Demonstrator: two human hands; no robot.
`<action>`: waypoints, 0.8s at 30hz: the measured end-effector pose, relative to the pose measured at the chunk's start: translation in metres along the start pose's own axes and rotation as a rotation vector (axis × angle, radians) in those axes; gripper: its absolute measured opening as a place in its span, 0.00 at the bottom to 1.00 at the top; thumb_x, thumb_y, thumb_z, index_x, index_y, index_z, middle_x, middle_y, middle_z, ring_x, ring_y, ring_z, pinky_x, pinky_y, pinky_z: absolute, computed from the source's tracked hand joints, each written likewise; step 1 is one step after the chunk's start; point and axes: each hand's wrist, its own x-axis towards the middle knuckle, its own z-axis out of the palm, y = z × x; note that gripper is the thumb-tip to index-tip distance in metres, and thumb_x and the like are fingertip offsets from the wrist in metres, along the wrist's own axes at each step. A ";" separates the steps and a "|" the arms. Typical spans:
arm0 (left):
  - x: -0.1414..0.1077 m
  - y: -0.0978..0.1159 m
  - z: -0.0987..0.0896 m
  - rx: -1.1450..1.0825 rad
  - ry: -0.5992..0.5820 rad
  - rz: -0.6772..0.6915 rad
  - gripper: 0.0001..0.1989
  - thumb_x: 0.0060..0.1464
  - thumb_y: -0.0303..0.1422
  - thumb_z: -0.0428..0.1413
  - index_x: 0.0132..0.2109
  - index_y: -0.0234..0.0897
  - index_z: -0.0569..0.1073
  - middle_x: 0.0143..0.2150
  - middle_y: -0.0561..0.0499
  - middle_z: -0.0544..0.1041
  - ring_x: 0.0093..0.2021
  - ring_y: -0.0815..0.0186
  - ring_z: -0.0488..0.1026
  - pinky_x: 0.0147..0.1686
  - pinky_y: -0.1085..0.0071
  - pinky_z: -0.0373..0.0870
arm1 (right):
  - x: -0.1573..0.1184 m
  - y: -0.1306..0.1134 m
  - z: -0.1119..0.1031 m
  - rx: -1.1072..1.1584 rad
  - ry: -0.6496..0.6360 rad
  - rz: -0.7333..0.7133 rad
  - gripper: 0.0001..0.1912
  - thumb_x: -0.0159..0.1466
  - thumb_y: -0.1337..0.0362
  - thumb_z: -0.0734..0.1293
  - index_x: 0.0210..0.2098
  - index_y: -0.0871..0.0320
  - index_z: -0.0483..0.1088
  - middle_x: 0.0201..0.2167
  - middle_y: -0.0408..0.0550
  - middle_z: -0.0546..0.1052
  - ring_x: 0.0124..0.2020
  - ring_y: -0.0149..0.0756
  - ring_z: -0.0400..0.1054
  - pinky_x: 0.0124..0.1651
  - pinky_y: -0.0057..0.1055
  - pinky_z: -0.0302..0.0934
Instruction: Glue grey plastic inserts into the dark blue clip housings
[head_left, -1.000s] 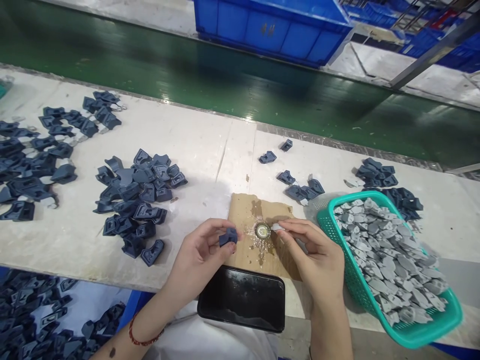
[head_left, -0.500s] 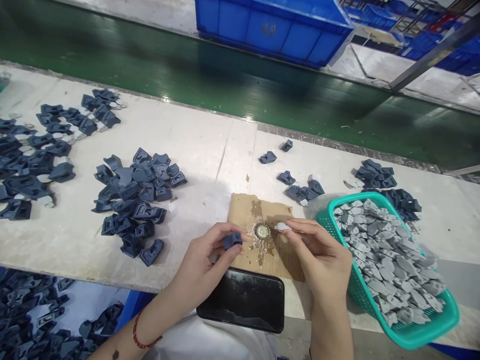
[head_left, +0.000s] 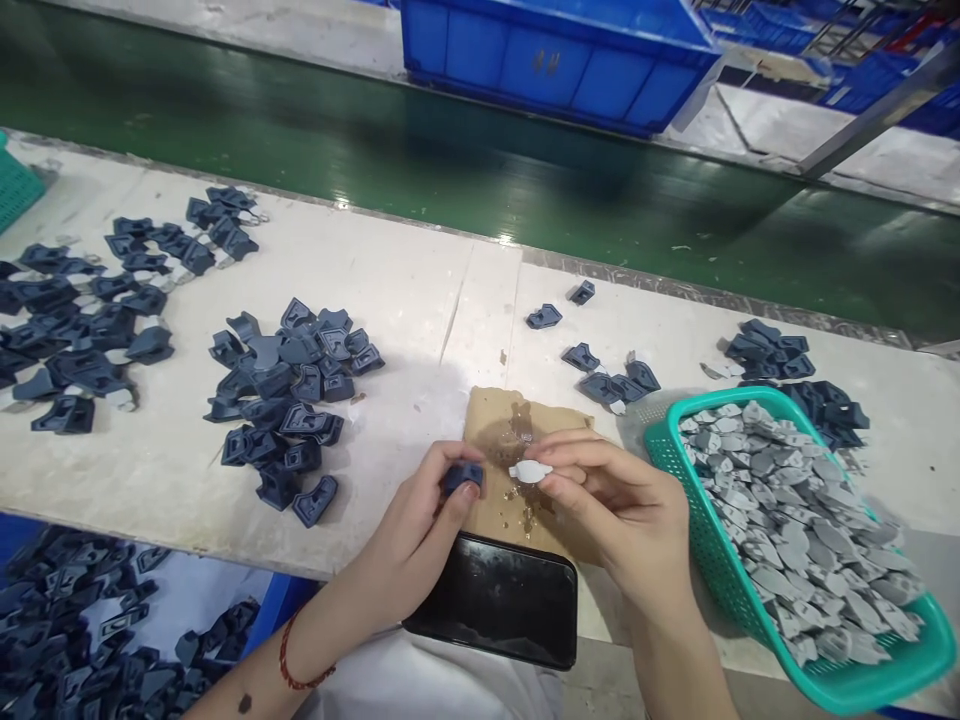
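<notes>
A small dark blue block (head_left: 463,477) is pinched between the thumb and fingers of my left hand (head_left: 420,520). My right hand (head_left: 626,500) grips a light grey leaf-shaped piece (head_left: 531,471) by its right end. The grey piece is over a piece of brown cardboard (head_left: 491,420) with wet spots on it, a short gap to the right of the blue block. A black phone (head_left: 499,600) lies just below the cardboard, partly behind my left hand.
A green basket (head_left: 765,650) full of grey pieces stands at the right. Heaps of dark blue blocks (head_left: 281,365) lie on the white table (head_left: 390,290). Beyond is a green strip (head_left: 300,150) with a blue crate (head_left: 555,65) behind it. More blocks fill a container at the lower left.
My right hand has moved left with the grey piece, which now covers the round shiny item on the cardboard. The view has shifted slightly, bringing a green basket in at the left edge.
</notes>
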 end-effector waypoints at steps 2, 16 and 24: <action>-0.001 -0.001 0.000 -0.132 -0.017 -0.023 0.13 0.75 0.45 0.47 0.52 0.44 0.68 0.36 0.56 0.68 0.34 0.67 0.64 0.36 0.70 0.62 | 0.002 0.001 0.002 0.056 -0.016 -0.005 0.16 0.63 0.77 0.73 0.40 0.48 0.84 0.39 0.42 0.85 0.43 0.30 0.81 0.43 0.20 0.76; -0.001 0.000 0.000 -0.223 -0.107 0.030 0.16 0.77 0.45 0.45 0.48 0.40 0.70 0.31 0.57 0.65 0.31 0.69 0.62 0.34 0.69 0.58 | -0.005 0.007 0.010 0.106 -0.083 0.037 0.16 0.65 0.76 0.73 0.42 0.47 0.84 0.40 0.41 0.84 0.44 0.27 0.80 0.45 0.17 0.75; 0.000 0.001 -0.001 -0.209 -0.106 0.032 0.17 0.76 0.45 0.45 0.48 0.40 0.71 0.31 0.56 0.65 0.31 0.68 0.62 0.35 0.69 0.58 | -0.008 0.009 0.012 0.060 -0.102 0.033 0.14 0.66 0.75 0.73 0.42 0.47 0.83 0.40 0.42 0.84 0.44 0.28 0.80 0.46 0.20 0.75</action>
